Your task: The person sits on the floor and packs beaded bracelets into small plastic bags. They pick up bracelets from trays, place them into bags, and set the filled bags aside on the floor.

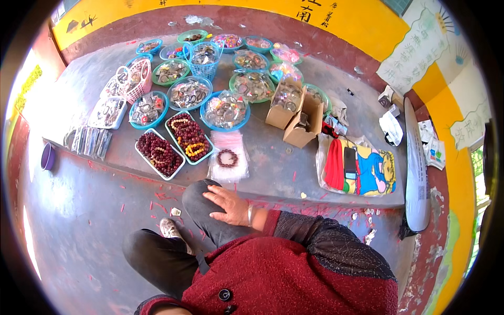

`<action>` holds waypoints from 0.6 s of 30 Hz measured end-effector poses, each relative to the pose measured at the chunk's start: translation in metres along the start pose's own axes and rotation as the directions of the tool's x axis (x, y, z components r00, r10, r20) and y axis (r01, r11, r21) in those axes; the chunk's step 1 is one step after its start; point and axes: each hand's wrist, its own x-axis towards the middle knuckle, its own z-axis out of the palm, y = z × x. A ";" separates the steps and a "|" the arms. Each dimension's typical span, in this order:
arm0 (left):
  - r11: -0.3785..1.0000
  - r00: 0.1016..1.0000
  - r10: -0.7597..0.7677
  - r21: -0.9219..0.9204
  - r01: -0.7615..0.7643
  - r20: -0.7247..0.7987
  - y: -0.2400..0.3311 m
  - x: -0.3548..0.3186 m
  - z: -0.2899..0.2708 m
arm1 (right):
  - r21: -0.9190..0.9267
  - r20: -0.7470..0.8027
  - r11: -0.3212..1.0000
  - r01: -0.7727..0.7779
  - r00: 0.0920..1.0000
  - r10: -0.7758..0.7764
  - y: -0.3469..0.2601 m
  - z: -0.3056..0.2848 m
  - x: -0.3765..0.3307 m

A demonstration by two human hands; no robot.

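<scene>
My right hand point(229, 205) lies on my raised knee, its fingers apart and nothing in them. A bracelet circles that wrist. Only a bit of my left hand point(172, 311) shows at the lower edge, and its fingers are out of sight. Just beyond my knee, a dark red bead bracelet point(227, 158) lies on a stack of clear plastic bags point(229, 140) on the raised grey platform. Beside the bags are two white-rimmed trays of beads: one dark red point(158, 153), the other dark red with some yellow strings point(189, 137).
Several baskets of small packaged goods, such as a blue one point(226, 126) and a pink one point(137, 79), fill the platform. To the right stand open cardboard boxes point(306, 121) and a folded colourful cloth point(367, 169) with a phone point(350, 161) on it. A purple bowl point(48, 156) sits at the left.
</scene>
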 end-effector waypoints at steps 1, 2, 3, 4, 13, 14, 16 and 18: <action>1.000 1.000 -0.010 0.003 0.010 0.002 -0.001 0.006 0.002 | 0.094 -0.015 0.995 -0.026 1.000 0.028 0.006 0.000 0.000; 1.000 1.000 -0.008 0.006 0.008 -0.006 -0.003 0.005 0.002 | 0.189 -0.027 0.981 -0.051 0.998 0.057 0.012 -0.001 -0.001; 1.000 1.000 -0.001 0.014 0.001 -0.014 -0.004 0.003 0.001 | 0.285 -0.016 0.950 -0.127 0.990 0.137 0.029 -0.015 -0.009; 1.000 1.000 -0.011 0.025 0.011 -0.015 0.001 -0.001 -0.001 | 0.362 -0.108 0.893 -0.269 0.939 0.327 0.062 -0.004 -0.026; 0.926 0.977 0.045 0.376 0.037 -0.207 0.007 -0.034 -0.035 | 0.966 -0.121 0.076 0.248 0.172 0.978 0.264 -0.117 -0.077; 0.911 0.971 0.013 0.404 0.087 -0.238 0.009 -0.040 -0.048 | 0.937 -0.124 0.081 0.339 0.109 0.986 0.286 -0.130 -0.079; 0.867 0.951 -0.044 0.462 0.188 -0.305 0.010 -0.051 -0.067 | 0.911 -0.147 0.096 0.401 0.097 0.984 0.310 -0.141 -0.078; 0.817 0.898 -0.016 0.512 0.265 -0.439 0.010 -0.063 -0.075 | 0.884 -0.135 0.068 0.462 0.114 0.984 0.321 -0.147 -0.069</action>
